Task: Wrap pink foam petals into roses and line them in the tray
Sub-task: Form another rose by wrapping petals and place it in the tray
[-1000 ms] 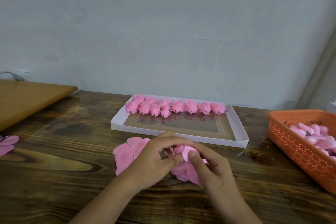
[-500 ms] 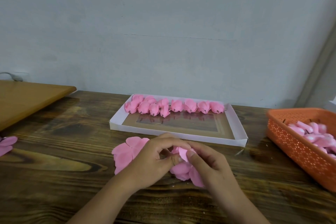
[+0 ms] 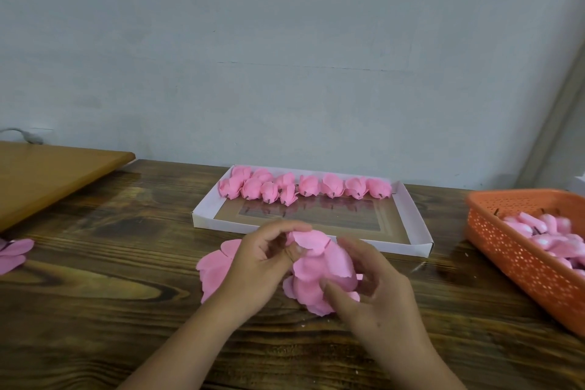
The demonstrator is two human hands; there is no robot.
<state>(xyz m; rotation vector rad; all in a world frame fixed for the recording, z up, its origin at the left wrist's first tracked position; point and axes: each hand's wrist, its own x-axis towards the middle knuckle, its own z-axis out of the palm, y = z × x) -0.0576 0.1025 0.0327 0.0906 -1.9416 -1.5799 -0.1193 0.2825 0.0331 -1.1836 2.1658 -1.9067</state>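
Note:
A half-wrapped pink foam rose (image 3: 319,266) sits between my hands just above the dark wooden table. My left hand (image 3: 262,266) pinches its top with thumb and fingers. My right hand (image 3: 370,285) curls round its right side, thumb pressing a petal from below. More flat pink petals (image 3: 215,269) lie on the table behind my left hand. The white cardboard tray (image 3: 418,225) stands just beyond, with several finished roses (image 3: 304,187) lined along its far edge.
An orange perforated basket (image 3: 519,260) holding pink pieces stands at the right edge. A few loose pink petals (image 3: 14,253) lie at the far left. A light wooden board (image 3: 53,174) occupies the back left corner. A grey wall rises behind the table.
The rose has been lifted slightly and its outer petals have opened wider. My right hand has shifted to the right side of the rose, with its thumb under a petal.

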